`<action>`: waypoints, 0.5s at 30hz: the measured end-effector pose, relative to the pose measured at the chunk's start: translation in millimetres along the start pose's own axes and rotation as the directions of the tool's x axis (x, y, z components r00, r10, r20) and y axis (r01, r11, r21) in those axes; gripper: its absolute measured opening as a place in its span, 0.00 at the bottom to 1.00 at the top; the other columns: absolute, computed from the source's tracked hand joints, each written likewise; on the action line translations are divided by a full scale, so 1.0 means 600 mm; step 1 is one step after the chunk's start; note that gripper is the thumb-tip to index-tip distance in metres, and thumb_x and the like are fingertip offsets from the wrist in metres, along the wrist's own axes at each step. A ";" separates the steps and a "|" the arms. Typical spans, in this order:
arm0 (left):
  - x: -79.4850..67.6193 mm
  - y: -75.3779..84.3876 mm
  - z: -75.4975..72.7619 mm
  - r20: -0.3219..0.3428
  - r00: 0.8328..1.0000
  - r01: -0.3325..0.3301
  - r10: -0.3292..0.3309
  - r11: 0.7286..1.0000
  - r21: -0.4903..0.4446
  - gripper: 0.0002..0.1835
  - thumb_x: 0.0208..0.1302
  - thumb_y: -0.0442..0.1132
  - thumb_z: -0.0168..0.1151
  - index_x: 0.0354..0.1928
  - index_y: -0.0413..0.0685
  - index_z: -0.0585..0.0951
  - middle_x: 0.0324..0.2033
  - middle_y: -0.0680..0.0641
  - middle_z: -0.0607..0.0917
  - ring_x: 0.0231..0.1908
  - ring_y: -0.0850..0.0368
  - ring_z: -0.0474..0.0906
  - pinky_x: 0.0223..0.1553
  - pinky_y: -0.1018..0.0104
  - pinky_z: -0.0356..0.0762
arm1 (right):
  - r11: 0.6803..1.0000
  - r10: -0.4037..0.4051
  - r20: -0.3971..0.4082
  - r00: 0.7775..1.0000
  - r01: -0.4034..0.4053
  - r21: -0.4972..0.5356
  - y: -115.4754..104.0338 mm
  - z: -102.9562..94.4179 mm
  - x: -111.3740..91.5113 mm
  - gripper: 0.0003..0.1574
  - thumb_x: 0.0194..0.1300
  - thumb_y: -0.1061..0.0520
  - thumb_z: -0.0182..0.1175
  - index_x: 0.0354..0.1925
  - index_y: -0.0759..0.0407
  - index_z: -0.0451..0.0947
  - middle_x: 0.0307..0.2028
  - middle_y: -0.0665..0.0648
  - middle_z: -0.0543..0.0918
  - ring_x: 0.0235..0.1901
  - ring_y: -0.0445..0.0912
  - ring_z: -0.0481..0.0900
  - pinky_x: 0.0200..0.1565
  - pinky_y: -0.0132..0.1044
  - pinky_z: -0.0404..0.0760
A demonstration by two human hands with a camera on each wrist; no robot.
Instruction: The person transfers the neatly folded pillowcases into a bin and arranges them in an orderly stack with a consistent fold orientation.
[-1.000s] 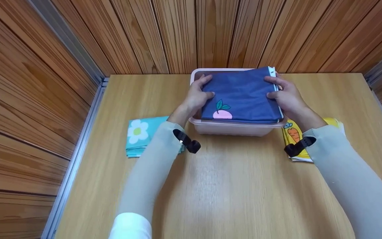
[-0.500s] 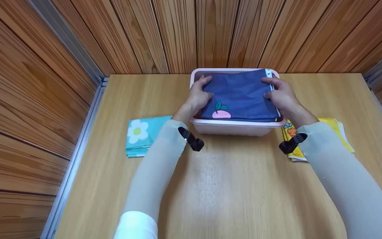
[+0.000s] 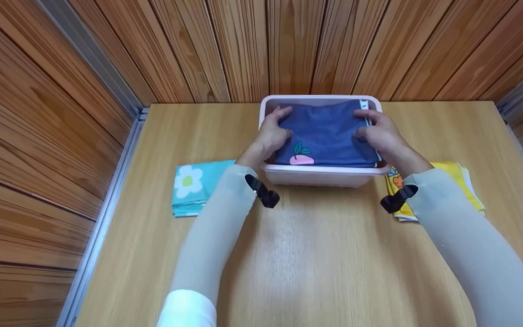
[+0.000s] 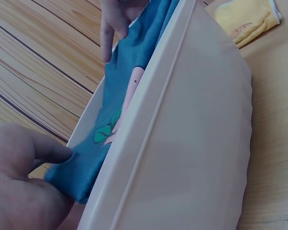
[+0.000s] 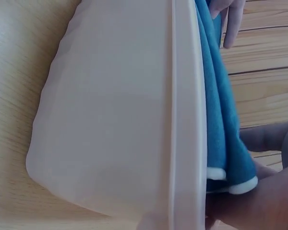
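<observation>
Upper middle of the frame, the cloth (image 3: 327,129) sits in the bin (image 3: 318,177), left hand (image 3: 270,136) and right hand (image 3: 383,136) pinching its sides. Probably light, soft, floppy; best held there, layers together.

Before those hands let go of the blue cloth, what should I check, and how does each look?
1. Left hand gripping the left edge of the blue cloth: ok.
2. Right hand gripping its right edge: ok.
3. Pink box standing on the table: ok.
4. Cloth's right end below the rim: not ok; the right wrist view shows it above.
5. Space beneath the cloth: cannot tell, hidden.
</observation>
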State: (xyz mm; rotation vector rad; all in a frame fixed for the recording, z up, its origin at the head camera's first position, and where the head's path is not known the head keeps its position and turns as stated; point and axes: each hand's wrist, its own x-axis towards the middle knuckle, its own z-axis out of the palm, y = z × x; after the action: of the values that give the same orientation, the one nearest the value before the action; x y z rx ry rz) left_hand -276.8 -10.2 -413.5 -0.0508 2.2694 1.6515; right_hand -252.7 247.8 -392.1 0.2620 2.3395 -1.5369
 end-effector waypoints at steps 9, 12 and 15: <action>-0.003 -0.001 0.004 0.059 0.998 -0.025 0.017 0.990 0.135 0.32 0.74 0.36 0.58 0.77 0.50 0.65 0.76 0.45 0.63 0.75 0.49 0.57 0.74 0.54 0.56 | 0.996 -0.045 0.035 0.998 0.048 -0.069 -0.008 0.025 -0.010 0.38 0.72 0.61 0.53 0.77 0.61 0.58 0.80 0.64 0.50 0.78 0.62 0.45 0.75 0.61 0.48; -0.004 0.000 0.005 0.079 0.997 -0.009 0.000 0.993 0.113 0.31 0.75 0.37 0.57 0.77 0.51 0.65 0.75 0.44 0.64 0.74 0.47 0.59 0.74 0.52 0.55 | 0.996 -0.054 0.049 0.997 0.057 -0.067 -0.008 0.028 -0.011 0.38 0.73 0.60 0.53 0.77 0.62 0.58 0.79 0.64 0.52 0.78 0.62 0.46 0.75 0.60 0.50; -0.006 0.002 0.006 0.097 0.995 0.020 -0.030 0.995 0.099 0.30 0.76 0.38 0.56 0.77 0.53 0.65 0.75 0.44 0.64 0.73 0.48 0.59 0.74 0.49 0.55 | 0.996 -0.061 0.060 0.996 0.065 -0.067 -0.005 0.028 -0.010 0.38 0.73 0.60 0.53 0.77 0.62 0.57 0.79 0.64 0.53 0.77 0.62 0.47 0.75 0.59 0.49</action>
State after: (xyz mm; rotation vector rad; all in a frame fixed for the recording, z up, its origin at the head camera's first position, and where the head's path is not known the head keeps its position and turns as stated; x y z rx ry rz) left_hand -272.9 -7.4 -412.5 0.0247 2.2621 1.4943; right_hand -245.1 231.2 -393.3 0.1261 2.3712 -1.4684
